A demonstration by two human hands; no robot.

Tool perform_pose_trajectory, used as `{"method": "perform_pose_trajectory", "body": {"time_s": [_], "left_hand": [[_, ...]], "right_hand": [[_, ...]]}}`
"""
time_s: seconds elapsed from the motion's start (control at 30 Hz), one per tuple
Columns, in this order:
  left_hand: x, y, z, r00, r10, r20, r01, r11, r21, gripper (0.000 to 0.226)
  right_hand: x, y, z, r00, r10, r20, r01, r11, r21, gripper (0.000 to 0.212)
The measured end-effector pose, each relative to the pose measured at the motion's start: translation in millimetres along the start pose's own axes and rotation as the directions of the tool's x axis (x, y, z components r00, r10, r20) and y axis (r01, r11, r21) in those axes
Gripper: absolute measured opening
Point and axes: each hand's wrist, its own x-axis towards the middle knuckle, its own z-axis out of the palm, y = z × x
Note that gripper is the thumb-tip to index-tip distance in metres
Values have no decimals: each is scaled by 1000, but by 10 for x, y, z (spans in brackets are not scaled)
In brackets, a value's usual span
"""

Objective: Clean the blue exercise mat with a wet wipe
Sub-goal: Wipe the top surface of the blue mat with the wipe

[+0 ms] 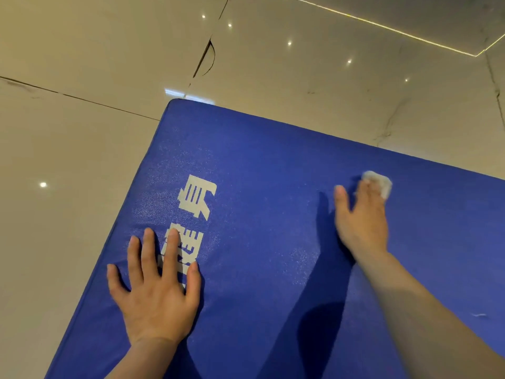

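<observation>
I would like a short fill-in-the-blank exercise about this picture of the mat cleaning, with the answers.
1. The mat is ____ in colour.
2. The wet wipe is under the ____ hand.
3. The left hand lies flat, partly over the ____ printed characters.

Answers: blue; right; white

So the exercise mat point(273, 242) lies flat on the tiled floor point(68, 132), one corner pointing away and floor showing to its left and behind it. Left hand point(155, 291) rests flat on the mat near the left edge, half over the printed characters point(195, 198). Right hand point(360, 217) sits further back and to the right, well apart from the left, with the wet wipe point(378, 183) under its fingertips on the mat.
</observation>
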Motion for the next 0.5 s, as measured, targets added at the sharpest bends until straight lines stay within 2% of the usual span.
{"method": "perform_pose_trajectory", "body": {"time_s": [0.07,0.17,0.27,0.3,0.37,0.43,0.5], "left_hand": [[0,4,-8,1000,3,6,-3,1000,-8,64],[4,-14,-10,1000,-5,1,5,1000,-1,64],[-6,-4,-7,1000,-8,7,8,1000,0,64],[-6,3,-9,1000,-10,10,10,1000,2,64],[-2,10,-14,1000,-11,16,11,1000,-5,64],[-7,16,-13,1000,-9,6,9,1000,-13,64],[-9,17,-17,1000,-5,-6,5,1000,-24,65]], "right_hand": [[-231,-409,229,978,-196,66,195,981,22,73],[-600,-1059,575,867,-444,226,450,892,29,84],[-578,-1244,667,812,-493,312,513,858,20,80],[-500,-1189,643,831,-480,280,497,868,14,77],[-268,-906,568,919,-365,149,365,931,23,73],[8,-530,402,989,-147,-23,148,988,45,70],[239,-240,185,996,58,-67,-56,998,34,69]]}}
